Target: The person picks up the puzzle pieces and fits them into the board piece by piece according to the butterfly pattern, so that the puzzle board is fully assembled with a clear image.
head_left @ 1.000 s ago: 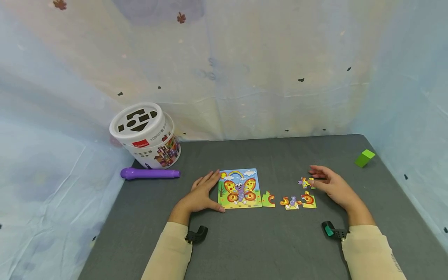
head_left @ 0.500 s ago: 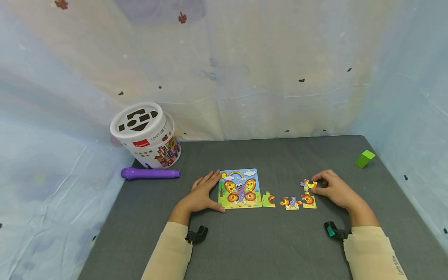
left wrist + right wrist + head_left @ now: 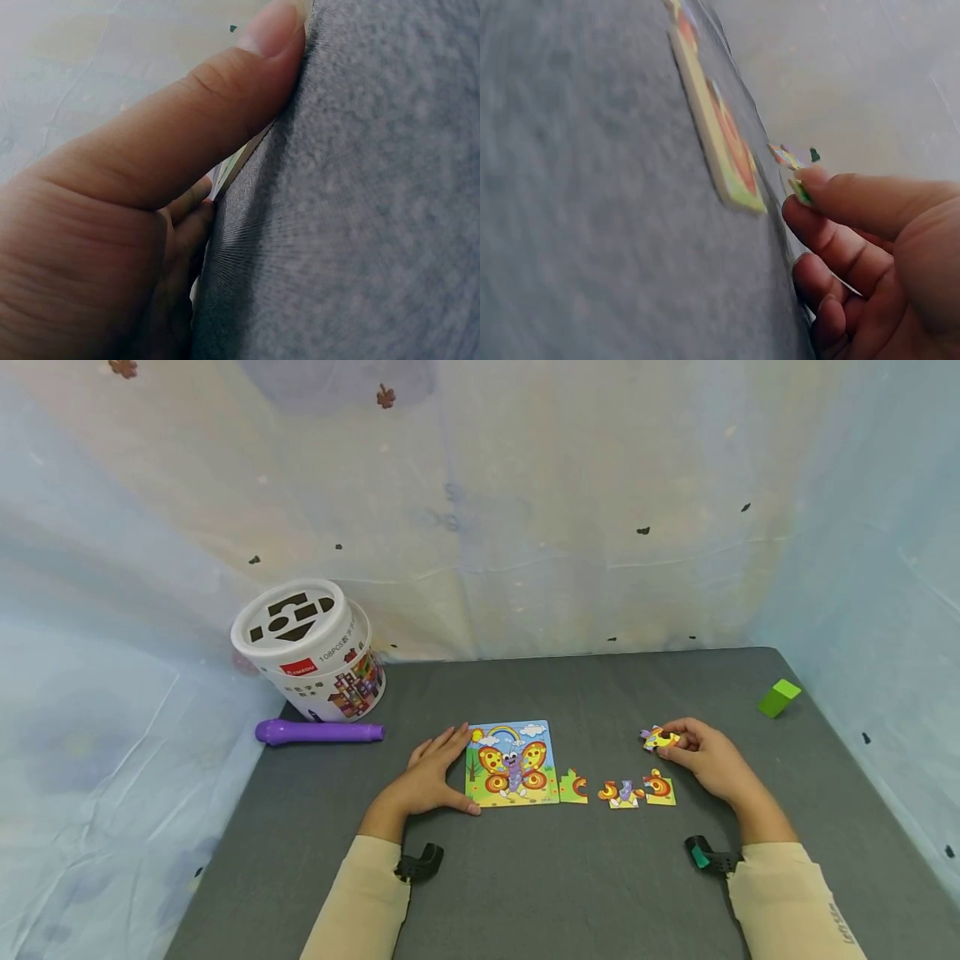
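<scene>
A square butterfly picture board [image 3: 513, 766] lies on the grey table. My left hand [image 3: 424, 782] rests at its left side, fingers spread and thumb at the lower corner. In the left wrist view the thumb [image 3: 202, 97] reaches along the board's edge. My right hand [image 3: 708, 758] pinches a yellow and purple puzzle piece [image 3: 660, 738] between thumb and fingers. The right wrist view shows this piece raised off the table. Below it lie a puzzle piece with an orange swirl [image 3: 660, 788] and another with a purple middle [image 3: 622, 794]. A green puzzle piece [image 3: 573, 787] adjoins the board's right edge.
At the back left stands a white bucket [image 3: 307, 652] with shaped holes in its lid. A purple microphone-shaped stick [image 3: 319, 732] lies in front of it. Far to the right sits a green block [image 3: 779, 698]. Patterned cloth [image 3: 525, 527] hangs behind the table.
The right hand has closed on the yellow and purple puzzle piece and lifted it away from the swirl piece. The left hand has stayed at the board.
</scene>
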Motion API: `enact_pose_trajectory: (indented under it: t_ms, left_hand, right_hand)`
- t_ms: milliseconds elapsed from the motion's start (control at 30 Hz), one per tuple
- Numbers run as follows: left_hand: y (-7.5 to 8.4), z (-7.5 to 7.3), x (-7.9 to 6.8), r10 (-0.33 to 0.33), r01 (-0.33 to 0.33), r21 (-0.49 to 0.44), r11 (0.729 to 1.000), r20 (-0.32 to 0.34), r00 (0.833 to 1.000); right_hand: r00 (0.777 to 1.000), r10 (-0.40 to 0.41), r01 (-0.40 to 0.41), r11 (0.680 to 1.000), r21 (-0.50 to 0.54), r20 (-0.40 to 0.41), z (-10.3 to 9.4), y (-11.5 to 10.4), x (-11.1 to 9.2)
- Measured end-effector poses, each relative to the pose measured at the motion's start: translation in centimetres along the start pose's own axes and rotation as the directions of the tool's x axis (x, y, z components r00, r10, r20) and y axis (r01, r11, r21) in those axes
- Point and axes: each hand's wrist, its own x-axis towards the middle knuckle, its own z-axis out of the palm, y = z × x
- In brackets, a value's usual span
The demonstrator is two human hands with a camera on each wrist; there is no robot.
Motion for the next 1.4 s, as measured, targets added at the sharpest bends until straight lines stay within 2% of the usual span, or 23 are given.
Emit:
enact_pose_trajectory:
  t_ms: [200, 467, 700, 1033, 1200, 1400]
  left_hand:
    - [-0.2, 0.0, 0.1, -0.005, 0.005, 0.011, 1.000, 0.004, 1.000]
    - [-0.1, 0.0, 0.1, -0.023, 0.023, 0.008, 1.000, 0.016, 1.000]
    - [0.1, 0.0, 0.1, -0.020, 0.020, 0.000, 1.000, 0.009, 1.000]
    - [-0.1, 0.1, 0.1, -0.011, 0.011, 0.004, 1.000, 0.004, 1.000]
    - [0.0, 0.1, 0.0, -0.006, 0.006, -0.004, 1.000, -0.004, 1.000]
    - [-0.1, 0.1, -0.1, 0.004, -0.004, -0.004, 1.000, -0.013, 1.000]
  right_hand:
    - [0.999, -0.034, 0.037, 0.995, 0.095, -0.034, 1.0, -1.0, 0.2]
    - [0.997, -0.061, 0.050, 0.963, 0.263, 0.036, 3.3, -4.0, 0.1]
    - [0.992, -0.118, 0.091, 0.921, 0.378, 0.049, 6.5, -6.6, 0.1]
    - [0.993, -0.114, 0.099, 0.907, 0.410, 0.013, 10.8, -8.4, 0.0]
    - [0.990, -0.142, 0.127, 0.900, 0.417, 0.005, 11.9, -9.0, 0.3]
    - [0.990, -0.138, 0.120, 0.900, 0.419, 0.013, 13.2, -9.7, 1.1]
